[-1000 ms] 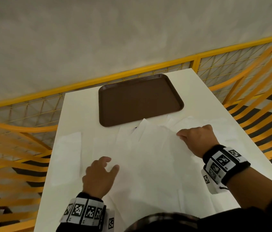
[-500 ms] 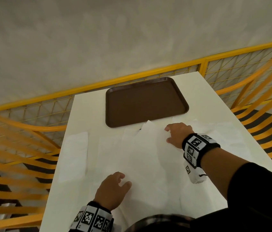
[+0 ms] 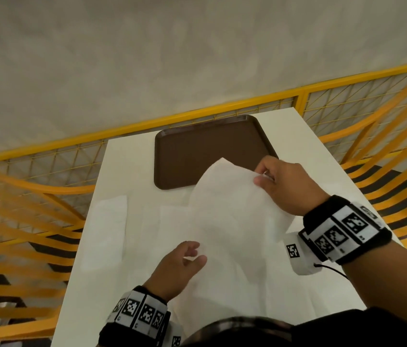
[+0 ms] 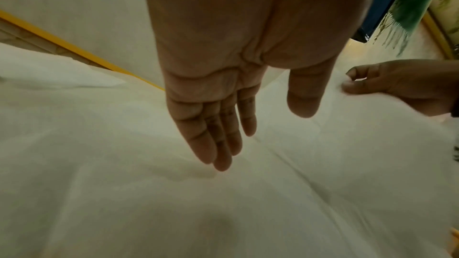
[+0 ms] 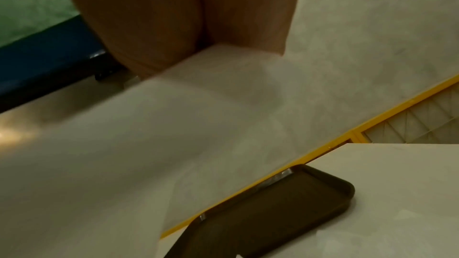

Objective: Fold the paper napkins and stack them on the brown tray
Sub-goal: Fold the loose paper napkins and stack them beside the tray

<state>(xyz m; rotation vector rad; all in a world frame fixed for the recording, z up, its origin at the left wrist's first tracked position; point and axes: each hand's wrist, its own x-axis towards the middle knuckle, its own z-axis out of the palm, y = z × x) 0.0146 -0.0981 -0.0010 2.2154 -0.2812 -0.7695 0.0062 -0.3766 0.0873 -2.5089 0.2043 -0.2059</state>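
Two hands work on one big white napkin (image 3: 232, 221). From the head view, the right hand (image 3: 287, 186) pinches the napkin's far edge between thumb and fingers and holds it up over the near side of the brown tray (image 3: 197, 151). I think this is to bring that edge over for a fold. The left hand (image 3: 179, 266) rests with fingers loose and a little apart on the near part, likely to keep the paper from sliding. More napkins (image 3: 107, 229) lie flat on the white table (image 3: 132, 159). The tray has nothing on it yet.

From the left wrist view, the left hand's fingers (image 4: 218, 140) are straight and close together, just above the thin, soft, creased paper.

From the right wrist view, the fingers are hidden, so I cannot tell their grip. The napkin looks blurry and bends down toward the tray.
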